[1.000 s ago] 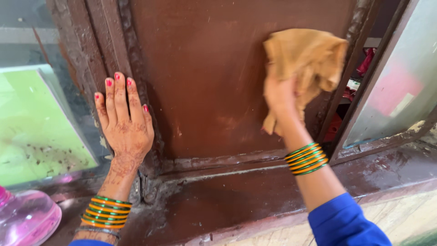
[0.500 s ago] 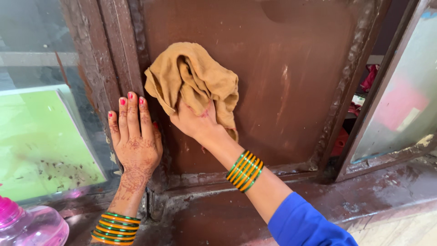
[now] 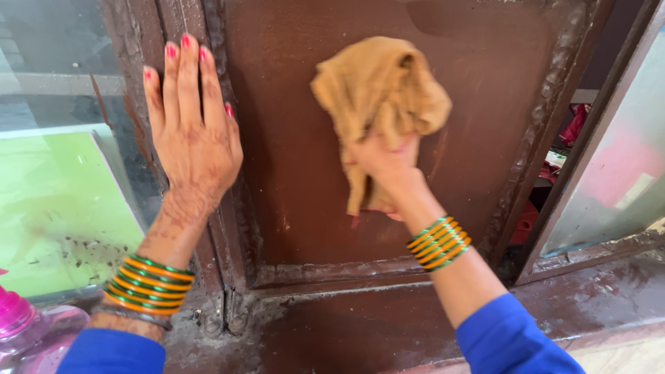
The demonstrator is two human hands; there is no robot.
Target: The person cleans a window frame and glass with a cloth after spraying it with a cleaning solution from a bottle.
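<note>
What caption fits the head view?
Right hand presses crumpled tan cloth on brown window panel; left hand braces the frame.

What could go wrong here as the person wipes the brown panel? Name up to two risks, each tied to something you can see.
The right hand presses a tan cloth on the brown panel; flaking paint on the frame might snag it or scrape skin. The left hand leans flat on the frame post; the pink bottle below might get knocked.
</note>
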